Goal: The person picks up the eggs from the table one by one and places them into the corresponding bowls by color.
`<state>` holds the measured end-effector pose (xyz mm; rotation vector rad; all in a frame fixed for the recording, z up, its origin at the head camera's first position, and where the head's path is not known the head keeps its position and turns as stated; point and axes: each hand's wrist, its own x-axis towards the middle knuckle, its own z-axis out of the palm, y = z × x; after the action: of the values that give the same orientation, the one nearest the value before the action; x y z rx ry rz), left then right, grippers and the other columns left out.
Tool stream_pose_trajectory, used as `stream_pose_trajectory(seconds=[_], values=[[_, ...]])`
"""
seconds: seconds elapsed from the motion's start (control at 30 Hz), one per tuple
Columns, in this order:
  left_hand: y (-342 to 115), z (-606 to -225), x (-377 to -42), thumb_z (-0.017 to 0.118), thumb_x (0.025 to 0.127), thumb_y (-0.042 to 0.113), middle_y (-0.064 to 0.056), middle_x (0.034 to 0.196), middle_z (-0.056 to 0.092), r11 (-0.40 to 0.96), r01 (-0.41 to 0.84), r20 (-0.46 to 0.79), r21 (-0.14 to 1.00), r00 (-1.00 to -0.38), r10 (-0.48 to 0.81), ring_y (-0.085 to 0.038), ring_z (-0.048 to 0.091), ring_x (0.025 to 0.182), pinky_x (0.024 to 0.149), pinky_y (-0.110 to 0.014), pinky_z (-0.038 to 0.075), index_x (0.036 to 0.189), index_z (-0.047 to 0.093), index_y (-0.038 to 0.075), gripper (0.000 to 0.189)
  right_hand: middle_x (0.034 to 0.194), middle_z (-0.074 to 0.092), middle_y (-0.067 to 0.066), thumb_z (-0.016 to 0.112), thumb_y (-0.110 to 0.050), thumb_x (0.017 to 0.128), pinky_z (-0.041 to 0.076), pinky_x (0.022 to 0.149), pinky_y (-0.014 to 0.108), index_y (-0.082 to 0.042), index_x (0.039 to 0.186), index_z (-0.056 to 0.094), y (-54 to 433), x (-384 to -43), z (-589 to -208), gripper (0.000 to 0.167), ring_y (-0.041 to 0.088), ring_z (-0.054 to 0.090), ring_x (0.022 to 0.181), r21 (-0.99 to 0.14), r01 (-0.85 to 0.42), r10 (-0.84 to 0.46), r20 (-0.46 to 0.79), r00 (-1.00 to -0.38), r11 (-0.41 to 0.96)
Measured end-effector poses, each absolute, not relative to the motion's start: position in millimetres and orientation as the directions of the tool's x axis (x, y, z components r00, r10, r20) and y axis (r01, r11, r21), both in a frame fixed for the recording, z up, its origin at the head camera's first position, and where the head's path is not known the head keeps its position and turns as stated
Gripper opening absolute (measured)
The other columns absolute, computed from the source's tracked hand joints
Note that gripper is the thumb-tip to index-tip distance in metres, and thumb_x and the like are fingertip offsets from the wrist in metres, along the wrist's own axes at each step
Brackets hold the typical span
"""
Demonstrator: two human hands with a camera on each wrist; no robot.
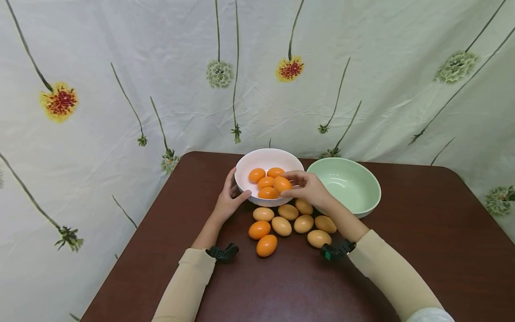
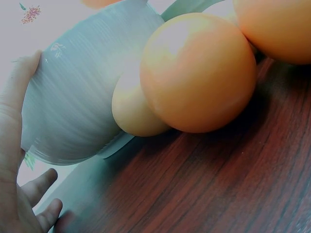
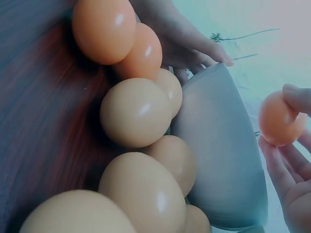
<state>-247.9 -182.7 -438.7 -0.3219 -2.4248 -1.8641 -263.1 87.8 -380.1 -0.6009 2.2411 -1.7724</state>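
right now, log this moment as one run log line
left hand: holds white bowl | right hand: pinches orange egg over white bowl | green bowl: beside white bowl | tan eggs: on table

Soft, even light fills the head view, leaving a sheen on the dark reddish-brown wooden bench (image 1: 257, 293). The left wrist view washes out at upper left; the right is dimmer and bluish, with glints on smooth tan oval eggs (image 3: 136, 112) and a smooth orange oval egg (image 3: 276, 121) slightly blurred.
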Motion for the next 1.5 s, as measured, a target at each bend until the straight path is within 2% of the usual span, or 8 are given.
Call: stream_pose_trajectory(seconds=[0.37,0.73,0.97,1.2,1.5], values=[[-181.8,-439.9,-248.8,0.066,0.093,0.015,-0.014,0.161,0.015,0.237,0.207,0.182,0.949,-0.976,0.122,-0.041,0.034,0.137,0.108,-0.055,0.031,0.157,0.01,0.013,0.085,0.123,0.063,0.012,0.079,-0.017,0.083,0.053,0.083,0.03,-0.003,0.125,0.064,74.3,-276.9,-382.1,0.047,0.027,0.062,0.107,-0.963,-0.125,-0.366,0.031,-0.93,0.238],[-182.6,-439.7,-249.1,0.065,0.092,0.013,-0.017,0.16,0.016,0.224,0.225,0.202,0.948,-0.972,0.123,-0.042,0.035,0.137,0.108,-0.057,0.031,0.157,0.011,0.011,0.085,0.122,0.062,0.016,0.078,-0.017,0.084,0.051,0.091,0.038,-0.001,0.125,0.063,61.2,-288.7,-381.3,0.046,0.031,0.061,0.107,-0.904,-0.155,-0.313,0.025,-0.949,0.399],[-182.5,-438.8,-249.0,0.065,0.092,0.013,-0.019,0.16,0.015,0.227,0.229,0.204,0.946,-0.97,0.129,-0.043,0.034,0.137,0.108,-0.057,0.031,0.157,0.01,0.009,0.086,0.123,0.062,0.015,0.076,-0.017,0.084,0.052,0.089,0.038,0.0,0.127,0.061,55.6,-289.0,-384.5,0.048,0.03,0.06,0.109,-0.785,-0.229,-0.354,0.013,-0.935,0.575],[-188.1,-467.7,-268.1,0.066,0.093,0.017,-0.009,0.162,0.012,0.228,0.215,0.194,0.95,-0.975,0.113,-0.038,0.032,0.139,0.109,-0.055,0.029,0.158,0.009,0.022,0.087,0.12,0.063,0.016,0.075,-0.014,0.084,0.047,0.095,0.04,0.002,0.125,0.061,49.7,-284.0,-384.4,0.046,0.03,0.058,0.108,-0.681,-0.31,-0.385,0.044,-0.922,0.664],[-188.8,-471.1,-267.5,0.07,0.089,0.037,-0.008,0.161,0.018,0.25,0.237,0.221,0.939,-0.971,0.093,-0.038,0.036,0.137,0.108,-0.055,0.031,0.157,0.013,0.024,0.09,0.117,0.064,0.015,0.077,-0.019,0.083,0.046,0.096,0.04,0.002,0.124,0.062,44.7,-283.4,-383.0,0.049,0.027,0.058,0.106,-0.553,-0.34,-0.409,0.0,-0.913,0.761]])
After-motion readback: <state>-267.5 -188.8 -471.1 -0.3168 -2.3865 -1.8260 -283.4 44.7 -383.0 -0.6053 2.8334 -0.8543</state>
